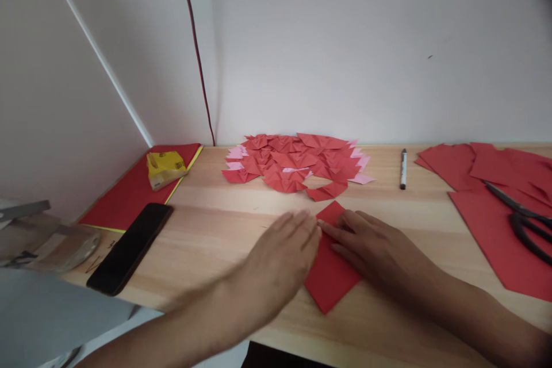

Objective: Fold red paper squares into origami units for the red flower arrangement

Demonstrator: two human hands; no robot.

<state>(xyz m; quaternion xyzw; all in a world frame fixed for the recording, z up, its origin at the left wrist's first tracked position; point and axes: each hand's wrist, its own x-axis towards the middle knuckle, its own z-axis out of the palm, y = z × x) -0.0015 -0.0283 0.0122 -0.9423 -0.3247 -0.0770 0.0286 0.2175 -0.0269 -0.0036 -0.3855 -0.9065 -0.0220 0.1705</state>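
Note:
A folded piece of red paper [332,279] lies on the wooden table under both hands. Along its left edge rests my left hand [287,253], fingers straight and side by side, nothing gripped. My right hand [375,241] lies over the paper's right part, its index finger stretched out near the left hand's fingertips and the other fingers loosely spread. Just beyond the paper sits a heap of folded red and pink paper pieces [297,158], overlapping each other. Parts of the red paper's upper half are hidden by the hands.
A marker [403,169] lies right of the heap. Black-handled scissors [524,213] rest on red paper sheets [487,236] at far right. At left are a black phone [131,247], a yellow packet [166,168] on red sheets [125,198], and a clear tape roll [64,250].

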